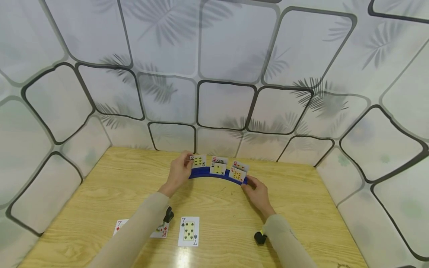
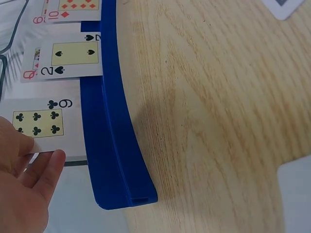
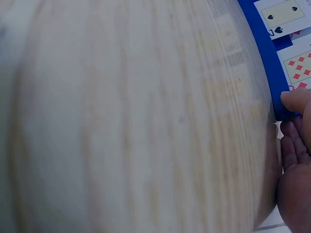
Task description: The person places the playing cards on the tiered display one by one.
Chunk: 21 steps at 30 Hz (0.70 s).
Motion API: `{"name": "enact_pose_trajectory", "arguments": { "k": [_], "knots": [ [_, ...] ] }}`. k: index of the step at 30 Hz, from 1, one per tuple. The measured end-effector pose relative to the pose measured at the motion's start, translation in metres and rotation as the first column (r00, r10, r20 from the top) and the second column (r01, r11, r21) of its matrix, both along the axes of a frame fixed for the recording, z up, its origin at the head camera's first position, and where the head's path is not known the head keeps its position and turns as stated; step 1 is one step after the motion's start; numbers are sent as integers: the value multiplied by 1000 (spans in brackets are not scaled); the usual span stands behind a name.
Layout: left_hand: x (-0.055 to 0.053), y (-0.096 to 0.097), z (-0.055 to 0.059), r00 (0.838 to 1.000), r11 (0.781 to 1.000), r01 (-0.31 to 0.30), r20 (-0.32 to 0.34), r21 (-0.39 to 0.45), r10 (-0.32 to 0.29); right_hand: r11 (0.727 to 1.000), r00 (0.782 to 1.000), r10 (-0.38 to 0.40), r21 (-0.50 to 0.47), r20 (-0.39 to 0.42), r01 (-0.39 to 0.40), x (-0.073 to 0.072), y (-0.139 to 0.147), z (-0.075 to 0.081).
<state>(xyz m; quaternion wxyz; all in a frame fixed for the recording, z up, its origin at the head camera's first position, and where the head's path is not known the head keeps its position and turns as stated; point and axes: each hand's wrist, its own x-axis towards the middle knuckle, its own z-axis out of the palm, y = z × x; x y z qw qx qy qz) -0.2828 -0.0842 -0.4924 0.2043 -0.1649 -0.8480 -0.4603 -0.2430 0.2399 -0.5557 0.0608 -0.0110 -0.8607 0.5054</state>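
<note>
A curved blue card holder point(image 1: 202, 172) stands on the table near the back wall, with playing cards upright in its slot. My left hand point(image 1: 179, 172) pinches the six of clubs point(image 2: 39, 124) by its outer side, at the holder's left end; the card's lower edge is right at the slot. In the middle, the two of spades point(image 1: 218, 168) stands in front of a queen point(image 2: 29, 74). Toward the right end, the ten of diamonds point(image 1: 237, 174) stands before another red card point(image 1: 240, 166). My right hand point(image 1: 257, 193) grips the holder's right end between thumb and fingers.
The seven of spades point(image 1: 188, 231) lies face up on the wooden table point(image 1: 221, 216). Left of it, a red king point(image 1: 160, 233) and a red seven point(image 1: 118, 224) lie partly hidden under my left forearm. Patterned cloth walls point(image 1: 221, 104) enclose the back and sides.
</note>
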Motion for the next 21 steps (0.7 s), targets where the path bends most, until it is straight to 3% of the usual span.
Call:
{"name": "enact_pose_trajectory", "arguments": {
  "k": [21],
  "knots": [
    [-4,1,-6,1000,999,10,30,-36,-9,1000,1000,-8,-6,-2,8,1,-2,1]
  ]
}}
